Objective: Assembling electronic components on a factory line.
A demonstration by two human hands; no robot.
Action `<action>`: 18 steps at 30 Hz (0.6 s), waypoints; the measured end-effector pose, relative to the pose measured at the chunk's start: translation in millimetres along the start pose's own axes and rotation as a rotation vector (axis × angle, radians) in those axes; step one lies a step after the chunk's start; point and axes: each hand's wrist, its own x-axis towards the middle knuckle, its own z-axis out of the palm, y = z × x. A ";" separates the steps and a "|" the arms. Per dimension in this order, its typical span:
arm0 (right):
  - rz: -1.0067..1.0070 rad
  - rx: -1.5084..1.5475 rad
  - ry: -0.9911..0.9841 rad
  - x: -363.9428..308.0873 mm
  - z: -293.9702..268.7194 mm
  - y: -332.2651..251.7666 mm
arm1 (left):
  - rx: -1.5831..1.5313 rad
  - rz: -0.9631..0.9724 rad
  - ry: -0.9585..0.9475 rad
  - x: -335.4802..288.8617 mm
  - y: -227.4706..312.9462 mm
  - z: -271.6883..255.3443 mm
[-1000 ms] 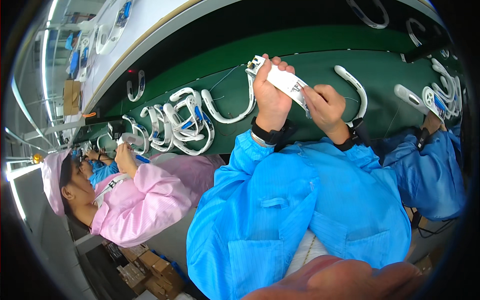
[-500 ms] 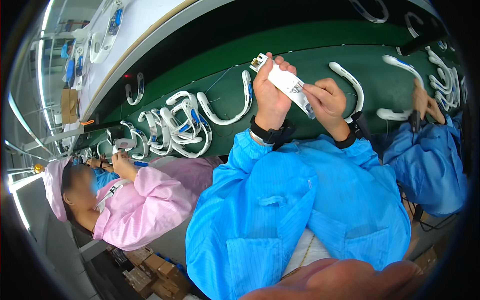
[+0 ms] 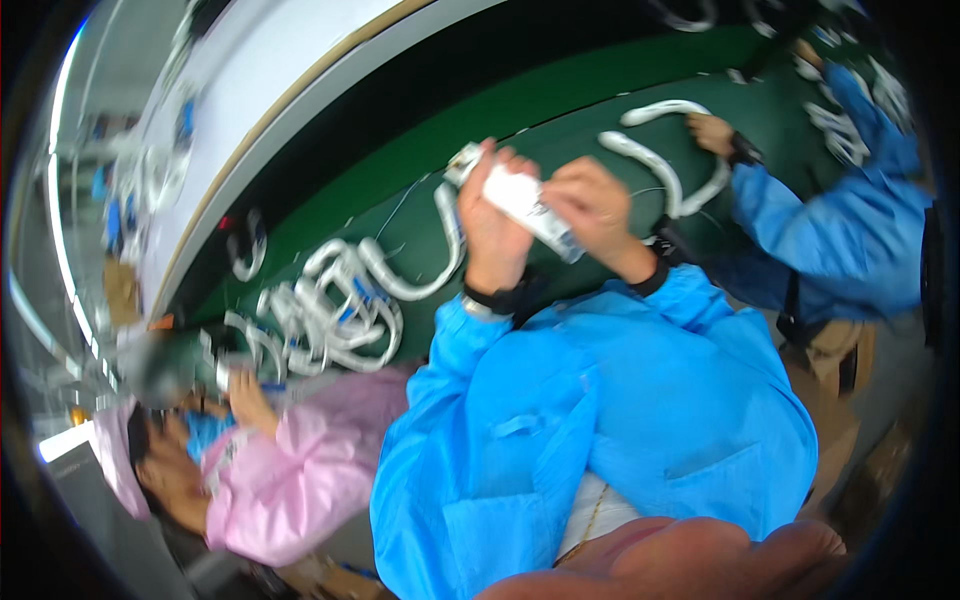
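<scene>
My left hand (image 3: 497, 235) is closed around a long white plastic casing (image 3: 522, 200), with the thumb along its upper end. The casing is held tilted above the green work surface (image 3: 560, 140). At its lower end, my right hand (image 3: 597, 205) has thumb and fingers pinched together against the casing's face. Whatever small thing may be between those fingers is hidden and smeared by motion. A curved white band (image 3: 660, 172) lies just right of my right hand. Another U-shaped white band (image 3: 450, 240) lies left of my left hand.
A tangled pile of white bands (image 3: 340, 310) lies to the left, in front of a person in pink (image 3: 310, 480). At right, a co-worker in blue (image 3: 840, 235) has one hand on a curved white piece (image 3: 665, 108). A pale raised shelf (image 3: 270, 50) runs along the far left.
The view has turned and blurred. My hands keep the casing in much the same hold. The co-worker at right now reaches toward the far pile, the other hand on a curved piece.
</scene>
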 end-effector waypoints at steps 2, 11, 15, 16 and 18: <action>-0.092 -0.054 -0.045 -0.2 -0.3 0.9 | -0.013 -0.018 -0.032 0.5 7.2 -13.0; -0.277 -0.440 -0.077 -7.1 -16.2 -10.9 | 0.031 -0.006 -0.020 -2.2 -0.4 -16.4; -0.168 -0.379 -0.117 -11.5 -18.4 -17.1 | 0.027 0.032 -0.014 1.1 -5.2 -10.6; -0.122 -0.390 -0.128 -14.6 -18.7 -18.9 | 0.015 0.059 0.018 0.7 -8.6 -6.3; -0.107 -0.454 -0.150 -14.7 -13.9 -20.8 | 0.006 0.069 0.038 -1.7 -10.4 -0.1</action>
